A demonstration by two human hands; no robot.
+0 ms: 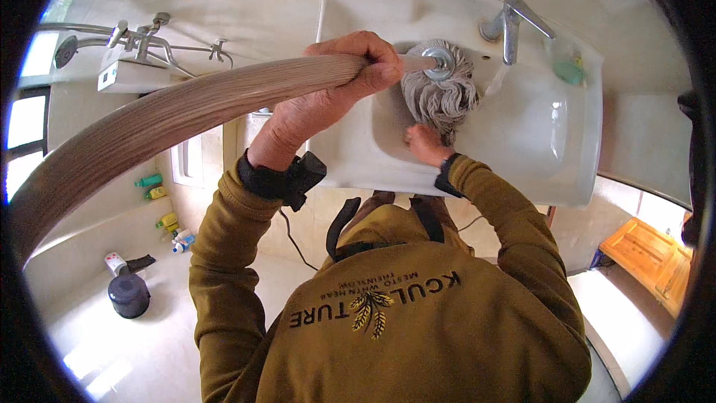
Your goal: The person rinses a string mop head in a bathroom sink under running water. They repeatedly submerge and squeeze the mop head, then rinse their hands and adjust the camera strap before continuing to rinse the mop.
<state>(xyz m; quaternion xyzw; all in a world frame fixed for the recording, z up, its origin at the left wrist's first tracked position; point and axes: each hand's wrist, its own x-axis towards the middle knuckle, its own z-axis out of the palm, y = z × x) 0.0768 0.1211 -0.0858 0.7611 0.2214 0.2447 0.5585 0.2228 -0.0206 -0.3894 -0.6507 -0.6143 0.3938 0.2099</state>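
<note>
My left hand (349, 75) is closed round the wooden mop handle (224, 89), near its lower end. A metal socket joins the handle to the mop's grey string head (442, 89), which rests in the white ceramic washbasin (526, 140). At the lower edge of the strings is my right hand (428, 144), its fingers curled; whether they grip any strands is unclear. Right of the mop head, a chrome faucet (509, 31) stands on the basin's rim, and what looks like water runs from its spout.
A green item (569, 71) sits at the basin's right corner. Shower fittings (145, 39) are on the wall at left. Several bottles (168, 224) and a dark bucket-like container (129, 295) are at lower left. A wooden door or panel (643, 257) appears at right.
</note>
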